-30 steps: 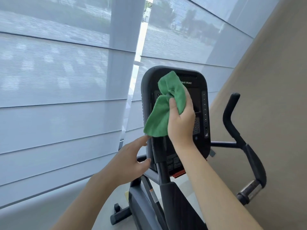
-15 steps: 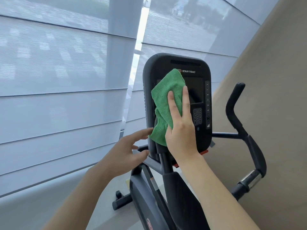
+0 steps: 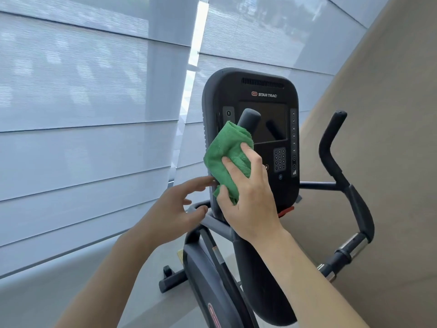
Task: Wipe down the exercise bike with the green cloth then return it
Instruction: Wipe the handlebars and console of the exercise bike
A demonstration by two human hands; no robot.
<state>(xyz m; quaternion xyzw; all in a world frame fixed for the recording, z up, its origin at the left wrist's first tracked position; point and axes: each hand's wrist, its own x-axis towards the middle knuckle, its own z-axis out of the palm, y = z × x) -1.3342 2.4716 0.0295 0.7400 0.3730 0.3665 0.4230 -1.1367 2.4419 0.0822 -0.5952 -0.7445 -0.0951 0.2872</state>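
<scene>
The black exercise bike console point(image 3: 260, 91) stands upright in front of me, with a dark screen and a keypad. My right hand point(image 3: 248, 197) presses the bunched green cloth point(image 3: 222, 155) against the console's lower left face, fingers spread over the cloth. A dark handlebar end point(image 3: 248, 119) sticks up in front of the screen, just above the cloth. My left hand point(image 3: 175, 209) hovers at the console's lower left edge with fingers apart, fingertips close to the cloth's bottom corner, holding nothing.
The right handlebar point(image 3: 335, 162) curves up beside a beige wall point(image 3: 390, 138). Grey window blinds point(image 3: 82, 114) fill the left side. The bike's frame and front foot point(image 3: 170, 280) rest on a pale floor below.
My right hand has slid the cloth down the console from the upper screen area to the lower left face, uncovering the screen. My left hand stayed near the console's lower left edge.
</scene>
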